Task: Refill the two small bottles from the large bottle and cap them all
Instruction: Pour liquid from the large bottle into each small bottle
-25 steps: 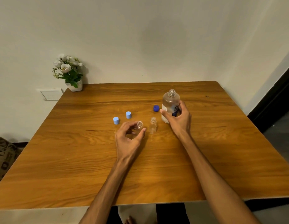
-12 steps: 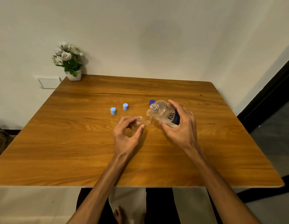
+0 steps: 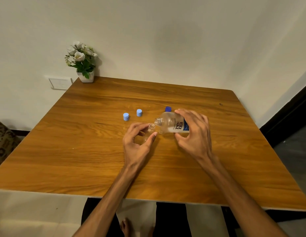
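My right hand [image 3: 195,134] grips the large clear bottle [image 3: 171,124], uncapped and tipped on its side with its mouth pointing left. The mouth hangs just above and right of a small clear bottle [image 3: 150,130], which stands open on the wooden table [image 3: 97,151]. My left hand [image 3: 136,144] holds that small bottle between thumb and fingers. The second small bottle is mostly hidden behind the large bottle's neck. Two light blue caps [image 3: 126,116] [image 3: 139,112] and a dark blue cap [image 3: 168,109] lie on the table behind the hands.
A white pot of flowers [image 3: 85,76] stands at the table's far left corner against the wall. A wall switch plate [image 3: 60,82] sits left of it. A patterned bag [image 3: 3,142] lies on the floor at the left. My legs show below the table's near edge.
My right hand lifted the large bottle off the table and tipped it leftward, bringing its mouth over the small bottle. My left hand closed around that small bottle.
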### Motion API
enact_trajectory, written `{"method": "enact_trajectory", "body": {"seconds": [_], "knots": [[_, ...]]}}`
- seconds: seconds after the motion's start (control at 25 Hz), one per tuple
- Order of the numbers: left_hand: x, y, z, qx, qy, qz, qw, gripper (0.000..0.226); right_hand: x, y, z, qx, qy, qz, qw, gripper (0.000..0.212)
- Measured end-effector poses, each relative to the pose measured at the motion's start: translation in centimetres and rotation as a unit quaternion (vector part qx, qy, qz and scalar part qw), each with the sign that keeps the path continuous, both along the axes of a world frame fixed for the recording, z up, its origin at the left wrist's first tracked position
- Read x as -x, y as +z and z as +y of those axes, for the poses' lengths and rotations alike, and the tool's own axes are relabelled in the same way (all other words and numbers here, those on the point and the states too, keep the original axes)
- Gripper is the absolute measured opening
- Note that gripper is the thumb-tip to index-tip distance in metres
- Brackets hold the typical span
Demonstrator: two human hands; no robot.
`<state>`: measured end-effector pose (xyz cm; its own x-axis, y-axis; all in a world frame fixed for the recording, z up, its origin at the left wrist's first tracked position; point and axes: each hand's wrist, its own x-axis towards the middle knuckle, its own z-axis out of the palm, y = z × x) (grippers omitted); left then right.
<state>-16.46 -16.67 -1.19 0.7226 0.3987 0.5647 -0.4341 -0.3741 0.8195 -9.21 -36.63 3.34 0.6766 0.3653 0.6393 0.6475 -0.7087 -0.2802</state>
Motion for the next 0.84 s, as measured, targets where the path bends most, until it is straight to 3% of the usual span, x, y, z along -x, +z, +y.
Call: {"method": "enact_trajectory", "body": {"seconds": [0.84], "knots": [[-0.5, -0.8, 0.3, 0.013, 0.012, -0.002, 1.0, 0.04, -1.1, 1.0, 0.1, 0.045, 0.021, -0.064, 0.997, 0.071]]}}
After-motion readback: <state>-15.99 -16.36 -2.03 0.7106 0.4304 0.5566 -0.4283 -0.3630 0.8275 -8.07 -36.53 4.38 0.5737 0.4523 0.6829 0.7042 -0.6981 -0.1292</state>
